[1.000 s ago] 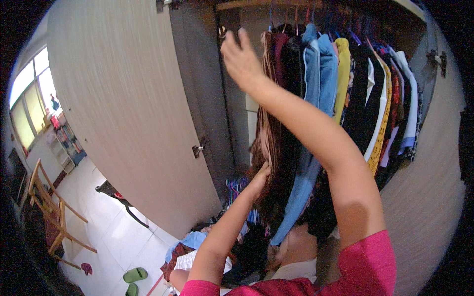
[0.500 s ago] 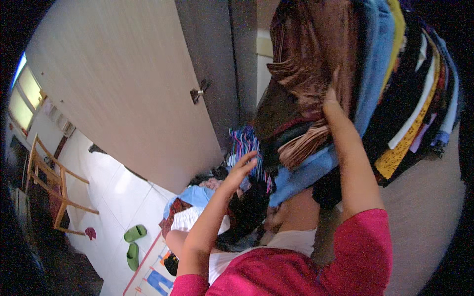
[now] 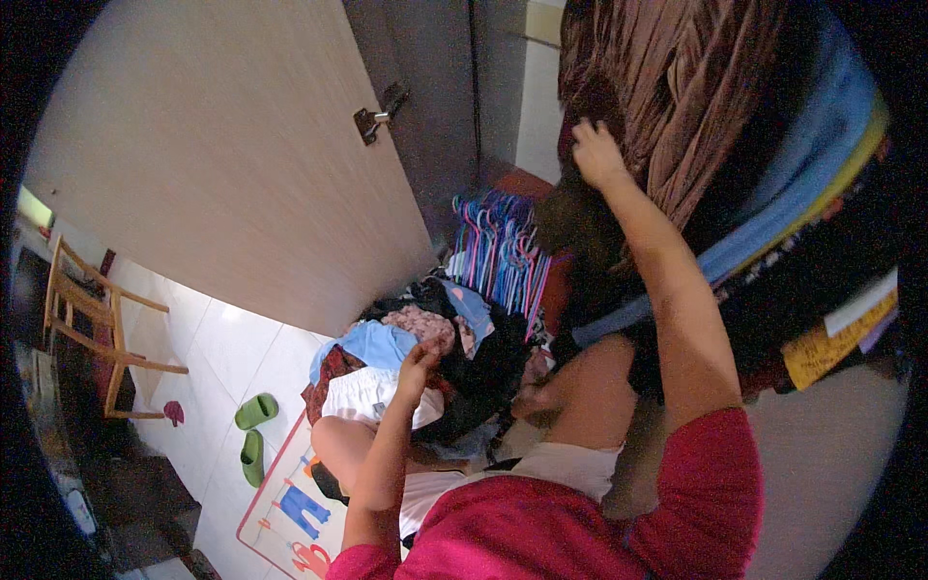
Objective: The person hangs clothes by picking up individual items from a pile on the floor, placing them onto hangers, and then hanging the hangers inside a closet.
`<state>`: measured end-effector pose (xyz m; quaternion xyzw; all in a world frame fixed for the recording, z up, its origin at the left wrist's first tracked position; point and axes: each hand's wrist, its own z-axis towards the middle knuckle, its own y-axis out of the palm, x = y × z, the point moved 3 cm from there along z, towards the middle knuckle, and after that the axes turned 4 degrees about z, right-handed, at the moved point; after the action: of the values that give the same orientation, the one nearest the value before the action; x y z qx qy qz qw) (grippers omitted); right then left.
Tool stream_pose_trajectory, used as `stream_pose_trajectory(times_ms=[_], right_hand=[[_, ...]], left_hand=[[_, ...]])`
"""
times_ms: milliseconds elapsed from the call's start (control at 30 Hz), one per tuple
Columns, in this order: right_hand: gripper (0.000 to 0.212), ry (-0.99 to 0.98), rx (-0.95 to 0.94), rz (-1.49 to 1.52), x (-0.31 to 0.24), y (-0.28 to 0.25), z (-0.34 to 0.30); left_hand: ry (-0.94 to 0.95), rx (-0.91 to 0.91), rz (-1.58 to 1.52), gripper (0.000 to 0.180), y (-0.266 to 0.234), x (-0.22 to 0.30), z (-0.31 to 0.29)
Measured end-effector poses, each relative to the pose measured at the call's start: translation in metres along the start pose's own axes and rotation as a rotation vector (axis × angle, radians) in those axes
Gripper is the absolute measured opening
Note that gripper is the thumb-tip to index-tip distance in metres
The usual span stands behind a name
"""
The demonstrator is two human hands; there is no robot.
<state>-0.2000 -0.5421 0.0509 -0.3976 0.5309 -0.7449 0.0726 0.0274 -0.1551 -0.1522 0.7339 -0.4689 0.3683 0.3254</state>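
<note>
Brown garments [image 3: 677,106] hang in long folds at the upper right. My right hand [image 3: 599,157] reaches up to their left edge, its fingers bent into the dark brown cloth. Lower down, my left hand [image 3: 421,367] hovers over a heap of clothes with its fingers curled together; whatever they may hold is hidden. In that heap lie a pink patterned garment [image 3: 416,324], a light blue cloth [image 3: 372,345] and white shorts [image 3: 362,398]. Behind it stands a bunch of blue, purple and pink hangers [image 3: 498,246].
Further right hang blue clothes [image 3: 783,184] and a yellow patterned garment [image 3: 839,338]. A wooden door [image 3: 222,145] with a metal handle stands at the left. Green slippers [image 3: 255,413], a wooden chair [image 3: 121,362] and a printed mat [image 3: 280,517] are on the tiled floor.
My right hand has moved up and left to the edge of the brown garments. My left hand has dropped toward the heap, its fingers now curled. The hangers show more fully.
</note>
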Motion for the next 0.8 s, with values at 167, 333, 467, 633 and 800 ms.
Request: stream_pose_trajectory(times_ms=[167, 333, 467, 633, 800], right_hand=[[0.051, 0.031, -0.399, -0.192, -0.042, 0.035, 0.032], [0.054, 0.043, -0.731, -0.191, -0.002, 0.172, 0.021], [0.049, 0.138, -0.909, 0.013, 0.015, 0.209, -0.026], [0.043, 0.106, -0.864, 0.201, -0.031, 0.247, -0.063], [0.037, -0.036, -0.644, 0.434, -0.128, 0.269, -0.071]], left_hand=[[0.116, 0.164, 0.251, 0.037, -0.013, -0.019, 0.01], [0.312, 0.42, 0.546, 0.045, -0.049, -0.054, 0.015], [0.253, 0.482, 0.615, 0.047, -0.062, -0.068, 0.012], [0.307, 0.384, 0.854, 0.051, -0.052, -0.063, 0.021], [0.318, 0.467, 0.906, 0.052, -0.054, -0.065, 0.022]])
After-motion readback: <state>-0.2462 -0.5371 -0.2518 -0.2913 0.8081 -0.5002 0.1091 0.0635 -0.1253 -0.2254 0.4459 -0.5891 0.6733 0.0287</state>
